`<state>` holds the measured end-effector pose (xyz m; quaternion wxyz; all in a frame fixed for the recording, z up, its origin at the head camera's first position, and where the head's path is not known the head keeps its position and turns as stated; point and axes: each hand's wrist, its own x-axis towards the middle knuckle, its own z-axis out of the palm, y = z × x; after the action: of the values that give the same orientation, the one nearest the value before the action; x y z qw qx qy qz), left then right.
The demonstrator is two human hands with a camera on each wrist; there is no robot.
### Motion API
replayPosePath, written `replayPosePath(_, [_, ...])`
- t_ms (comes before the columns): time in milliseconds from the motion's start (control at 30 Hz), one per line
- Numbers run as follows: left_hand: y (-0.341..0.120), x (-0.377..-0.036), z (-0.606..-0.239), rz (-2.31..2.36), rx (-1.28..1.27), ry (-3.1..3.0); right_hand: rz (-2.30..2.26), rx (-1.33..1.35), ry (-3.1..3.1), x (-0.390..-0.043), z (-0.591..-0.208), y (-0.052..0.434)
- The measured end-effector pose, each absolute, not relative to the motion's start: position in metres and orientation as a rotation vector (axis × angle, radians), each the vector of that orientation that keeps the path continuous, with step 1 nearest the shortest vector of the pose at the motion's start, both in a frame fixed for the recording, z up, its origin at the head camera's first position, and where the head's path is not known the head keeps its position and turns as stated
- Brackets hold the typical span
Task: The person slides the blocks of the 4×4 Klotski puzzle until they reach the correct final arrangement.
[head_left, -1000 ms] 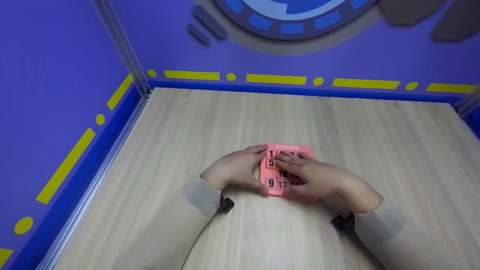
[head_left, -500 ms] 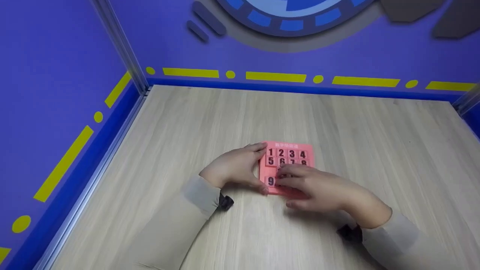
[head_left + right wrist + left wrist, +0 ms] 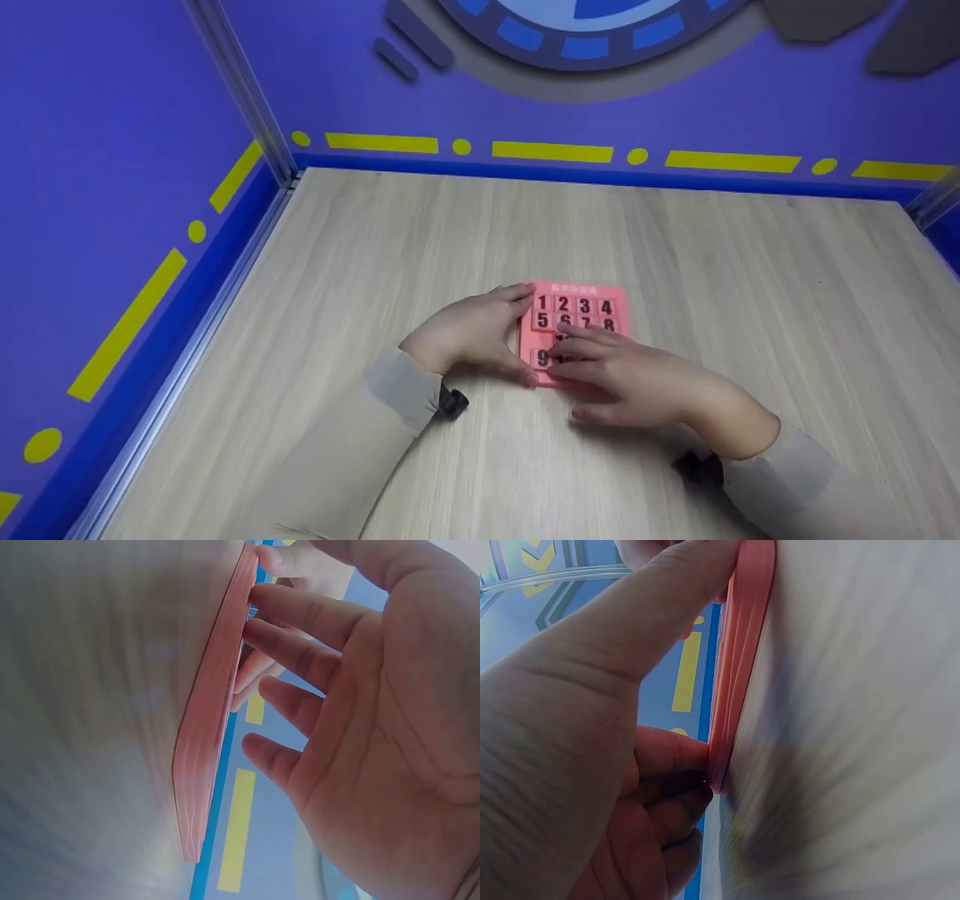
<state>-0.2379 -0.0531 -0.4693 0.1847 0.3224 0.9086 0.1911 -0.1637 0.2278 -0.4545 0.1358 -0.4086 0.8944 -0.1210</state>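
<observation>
pink sliding number puzzle (image 3: 574, 330) | flat on wooden table | top rows 1–8 visible | lower tiles partly covered

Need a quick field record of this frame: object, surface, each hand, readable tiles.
object: pink number puzzle, flat on the table
surface: wood-grain table
left hand: grips the puzzle's left edge between finger and thumb
right hand: straight fingers rest on the lower tiles, thumb off the near edge
readable tiles: 1 to 4 in the top row, 5 to 8 in the second, 9 lower left; the rest are hidden under the right hand
surroundings: purple walls with yellow dashes
</observation>
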Motion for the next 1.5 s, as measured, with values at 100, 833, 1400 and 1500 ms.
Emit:
replayPosePath(100, [-0.053,-0.238,-0.47,0.54,0.904,2.559,-0.363,-1.138,2.584,-0.165,-0.456,0.228])
replayPosePath(833, [-0.055,-0.235,-0.466,0.522,0.892,2.561,-0.318,-1.039,2.608,-0.165,-0.459,0.232])
replayPosePath(1400, [-0.054,-0.236,-0.469,0.536,0.88,2.562,-0.307,-1.144,2.684,-0.147,-0.454,0.249])
replayPosePath(1500, [-0.053,-0.236,-0.468,0.539,0.88,2.564,-0.306,-1.148,2.669,-0.146,-0.452,0.248])
